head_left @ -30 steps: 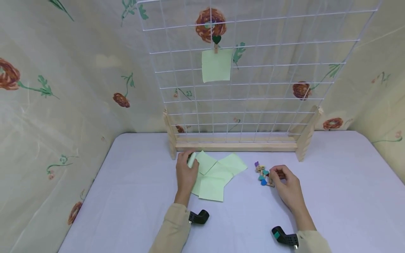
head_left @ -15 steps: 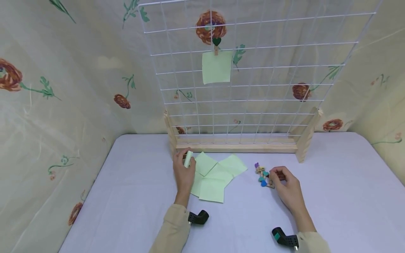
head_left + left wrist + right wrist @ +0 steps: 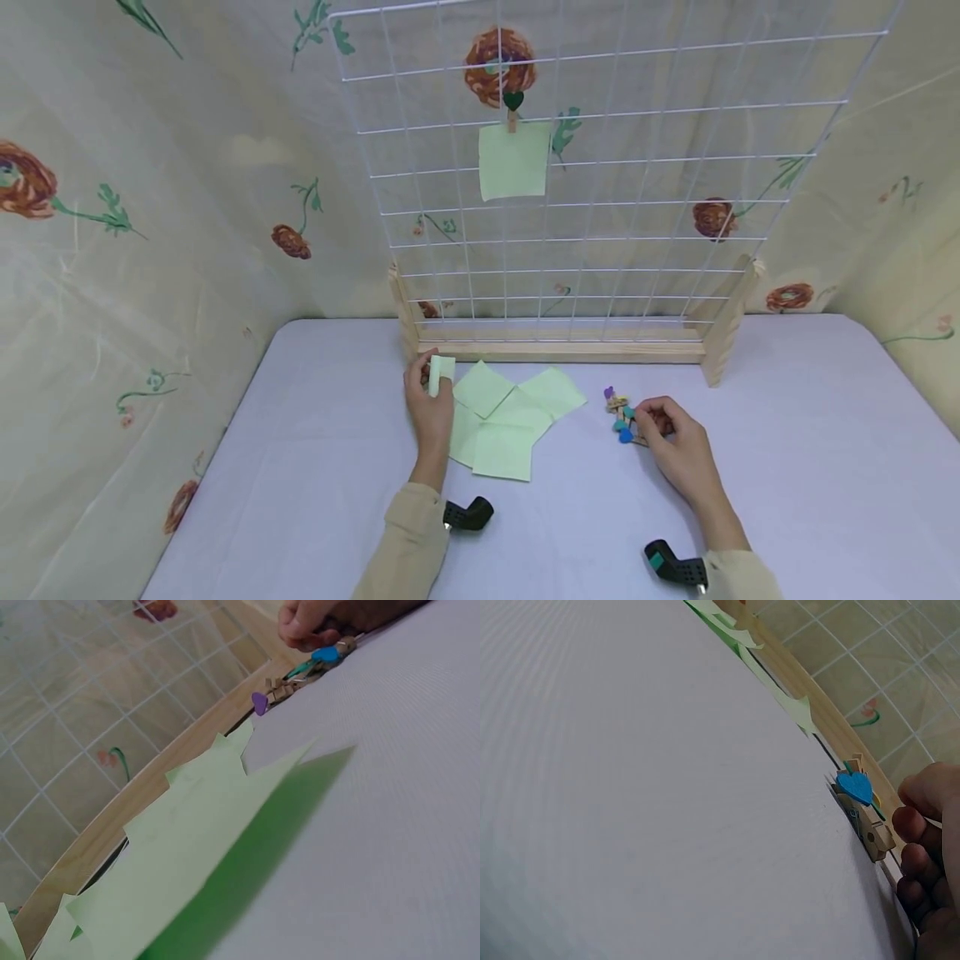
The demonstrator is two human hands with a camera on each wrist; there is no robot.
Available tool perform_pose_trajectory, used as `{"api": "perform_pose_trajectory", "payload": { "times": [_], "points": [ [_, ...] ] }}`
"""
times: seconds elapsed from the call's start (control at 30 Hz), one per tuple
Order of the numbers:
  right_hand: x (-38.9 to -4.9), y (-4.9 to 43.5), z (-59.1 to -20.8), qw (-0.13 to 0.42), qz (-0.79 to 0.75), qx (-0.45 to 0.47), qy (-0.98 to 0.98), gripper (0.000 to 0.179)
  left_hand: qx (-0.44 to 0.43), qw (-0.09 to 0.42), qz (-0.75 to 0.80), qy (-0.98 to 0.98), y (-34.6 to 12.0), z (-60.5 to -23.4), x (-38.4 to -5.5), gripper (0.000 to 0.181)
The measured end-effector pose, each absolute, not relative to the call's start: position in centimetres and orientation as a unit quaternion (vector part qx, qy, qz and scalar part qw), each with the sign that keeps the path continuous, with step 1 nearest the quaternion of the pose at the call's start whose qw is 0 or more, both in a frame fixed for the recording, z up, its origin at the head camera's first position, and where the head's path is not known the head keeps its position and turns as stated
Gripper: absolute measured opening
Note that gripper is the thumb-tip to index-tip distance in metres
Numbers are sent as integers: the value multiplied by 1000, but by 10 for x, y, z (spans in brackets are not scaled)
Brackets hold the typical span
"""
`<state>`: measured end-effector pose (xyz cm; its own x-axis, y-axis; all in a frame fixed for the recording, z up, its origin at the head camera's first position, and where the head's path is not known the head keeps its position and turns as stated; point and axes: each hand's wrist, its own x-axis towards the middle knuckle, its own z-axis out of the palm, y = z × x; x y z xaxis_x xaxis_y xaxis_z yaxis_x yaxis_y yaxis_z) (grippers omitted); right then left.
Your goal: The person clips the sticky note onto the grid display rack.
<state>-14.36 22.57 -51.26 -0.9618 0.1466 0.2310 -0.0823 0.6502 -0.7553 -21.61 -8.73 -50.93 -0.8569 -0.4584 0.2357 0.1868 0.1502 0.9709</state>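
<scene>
A pale green paper note [image 3: 446, 367], seen bent at one edge, is pinched between the thumb and fingers of my left hand [image 3: 429, 421]. Beside that hand, more green notes [image 3: 502, 446] lie overlapping on the table. My right hand [image 3: 681, 454] rests at a small pile of wooden clothespins [image 3: 619, 403] with coloured decorations, its fingers curled by the nearest ones. In the right wrist view, one clothespin with a blue heart [image 3: 854, 787] sits right by the fingertips. I cannot tell whether the right fingers hold a clothespin.
A white wire grid [image 3: 622, 200] stands in a wooden base [image 3: 558, 350] at the table's back. One green note [image 3: 514, 162] hangs on it from a clothespin with a dark green heart [image 3: 513, 102]. Flower-patterned cloth [image 3: 217, 142] surrounds the white table [image 3: 817, 450].
My left hand has shifted slightly left and turned, carrying the note, which now shows more of its face. The right hand has barely moved beside the clothespins.
</scene>
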Motion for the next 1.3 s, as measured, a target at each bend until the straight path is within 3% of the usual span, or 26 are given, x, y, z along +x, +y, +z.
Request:
{"api": "perform_pose_trajectory", "payload": {
  "times": [0.4, 1.3],
  "points": [
    [-141, 226, -511, 130, 409, -15, -903, 23, 89, 231, -694, -676, -86, -478, -197, 27],
    [-140, 228, -511, 120, 409, 59, -903, 15, 77, 238, -733, -633, -89, -503, -210, 24]
  ]
}}
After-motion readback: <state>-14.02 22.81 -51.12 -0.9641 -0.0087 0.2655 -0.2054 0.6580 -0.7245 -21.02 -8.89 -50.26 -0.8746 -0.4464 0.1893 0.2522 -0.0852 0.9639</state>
